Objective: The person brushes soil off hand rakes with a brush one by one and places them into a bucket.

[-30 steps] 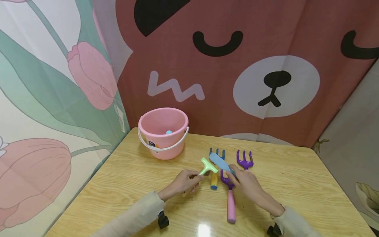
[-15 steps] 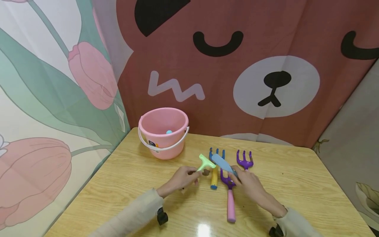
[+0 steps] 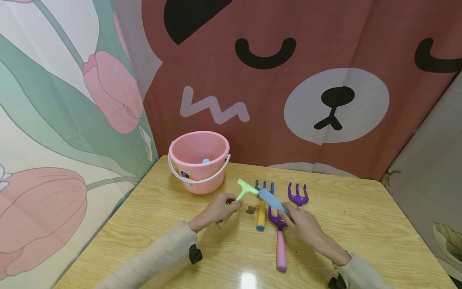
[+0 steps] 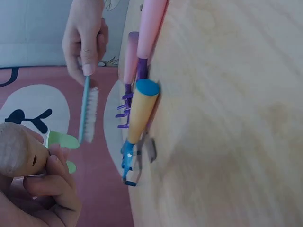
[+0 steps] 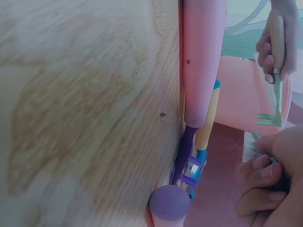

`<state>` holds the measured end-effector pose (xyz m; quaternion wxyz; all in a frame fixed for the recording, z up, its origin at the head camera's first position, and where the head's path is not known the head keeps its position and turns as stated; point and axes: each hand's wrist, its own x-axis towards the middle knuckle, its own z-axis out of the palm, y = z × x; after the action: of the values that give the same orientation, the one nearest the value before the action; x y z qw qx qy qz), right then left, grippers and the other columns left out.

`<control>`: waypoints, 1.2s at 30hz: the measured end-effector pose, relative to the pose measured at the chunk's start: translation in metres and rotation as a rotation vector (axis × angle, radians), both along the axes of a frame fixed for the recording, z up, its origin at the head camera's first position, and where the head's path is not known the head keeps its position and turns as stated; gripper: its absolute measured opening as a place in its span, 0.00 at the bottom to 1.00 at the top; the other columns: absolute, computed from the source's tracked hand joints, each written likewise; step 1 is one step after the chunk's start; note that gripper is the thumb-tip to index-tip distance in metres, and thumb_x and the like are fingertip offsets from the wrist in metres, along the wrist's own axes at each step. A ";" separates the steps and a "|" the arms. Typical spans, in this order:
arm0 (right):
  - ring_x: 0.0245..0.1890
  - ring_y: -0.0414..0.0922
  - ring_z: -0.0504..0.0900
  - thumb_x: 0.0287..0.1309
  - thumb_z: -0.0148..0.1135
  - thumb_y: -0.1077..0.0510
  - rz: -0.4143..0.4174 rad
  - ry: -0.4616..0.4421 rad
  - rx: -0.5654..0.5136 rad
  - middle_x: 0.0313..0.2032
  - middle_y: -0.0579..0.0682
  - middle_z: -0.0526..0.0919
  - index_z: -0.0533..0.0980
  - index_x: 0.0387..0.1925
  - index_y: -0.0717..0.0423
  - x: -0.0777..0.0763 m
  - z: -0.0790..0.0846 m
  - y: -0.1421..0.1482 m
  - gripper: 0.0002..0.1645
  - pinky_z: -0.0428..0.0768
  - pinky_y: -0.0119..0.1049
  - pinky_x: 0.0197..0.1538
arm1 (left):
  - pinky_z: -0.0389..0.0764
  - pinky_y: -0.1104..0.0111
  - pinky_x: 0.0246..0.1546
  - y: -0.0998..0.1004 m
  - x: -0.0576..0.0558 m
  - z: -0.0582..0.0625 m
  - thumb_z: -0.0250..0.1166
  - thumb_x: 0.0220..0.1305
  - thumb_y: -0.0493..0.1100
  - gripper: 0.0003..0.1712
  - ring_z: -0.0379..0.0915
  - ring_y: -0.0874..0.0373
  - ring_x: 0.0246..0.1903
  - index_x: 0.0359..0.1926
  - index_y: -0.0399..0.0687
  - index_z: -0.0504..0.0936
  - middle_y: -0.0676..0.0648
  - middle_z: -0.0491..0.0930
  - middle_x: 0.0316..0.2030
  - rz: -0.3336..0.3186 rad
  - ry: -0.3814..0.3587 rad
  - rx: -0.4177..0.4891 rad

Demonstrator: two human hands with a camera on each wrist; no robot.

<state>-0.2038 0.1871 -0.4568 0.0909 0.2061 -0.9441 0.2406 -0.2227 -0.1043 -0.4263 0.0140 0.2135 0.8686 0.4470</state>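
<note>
My left hand point(image 3: 220, 210) grips the wooden handle point(image 4: 19, 153) of a small light-green hand rake point(image 3: 246, 188). The rake's short tines show in the right wrist view. Held in my right hand point(image 3: 306, 228) is a blue brush point(image 3: 271, 199), with white bristles point(image 4: 93, 113) visible in the left wrist view. Brush tip and rake head meet or overlap in the head view; contact cannot be told. Below them lie a blue rake with a yellow handle point(image 3: 261, 216) and a purple rake with a pink handle point(image 3: 281, 251). A brown clump point(image 3: 250, 210) is on the table.
A pink bucket point(image 3: 202, 182) with a white handle stands at the back left, a light-blue round thing point(image 3: 205, 161) inside it. Another purple rake point(image 3: 298, 198) lies beyond my right hand. Printed curtains point(image 3: 267, 120) hang behind the wooden table point(image 3: 361, 233).
My left hand has moved left and away from me, carrying the green rake toward the bucket side and uncovering the brown clump. The brush in my right hand has shifted only slightly.
</note>
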 end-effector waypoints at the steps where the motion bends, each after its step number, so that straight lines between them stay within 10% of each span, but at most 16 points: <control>1: 0.11 0.33 0.60 0.71 0.56 0.53 -0.002 0.000 0.000 0.17 0.39 0.65 0.77 0.53 0.60 0.000 0.000 0.000 0.17 0.60 0.26 0.14 | 0.70 0.72 0.18 0.000 -0.001 0.002 0.62 0.70 0.47 0.14 0.66 0.66 0.17 0.29 0.45 0.84 0.55 0.74 0.19 0.003 0.006 -0.002; 16: 0.11 0.34 0.61 0.70 0.58 0.52 -0.003 -0.009 0.013 0.17 0.38 0.67 0.76 0.54 0.60 -0.002 -0.002 0.002 0.19 0.62 0.28 0.14 | 0.66 0.72 0.15 -0.008 -0.016 0.037 0.62 0.68 0.43 0.11 0.64 0.65 0.14 0.32 0.41 0.82 0.51 0.75 0.17 -0.054 0.012 0.055; 36: 0.12 0.34 0.61 0.71 0.56 0.51 -0.002 -0.037 0.017 0.16 0.37 0.67 0.76 0.55 0.62 -0.001 -0.003 0.002 0.21 0.62 0.28 0.14 | 0.68 0.73 0.18 -0.029 -0.024 0.105 0.61 0.69 0.44 0.11 0.69 0.65 0.13 0.37 0.41 0.84 0.46 0.84 0.23 0.038 0.131 -0.030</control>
<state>-0.2050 0.1888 -0.4599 0.0720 0.2015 -0.9478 0.2363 -0.2466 -0.1334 -0.3213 -0.0482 0.2253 0.8782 0.4191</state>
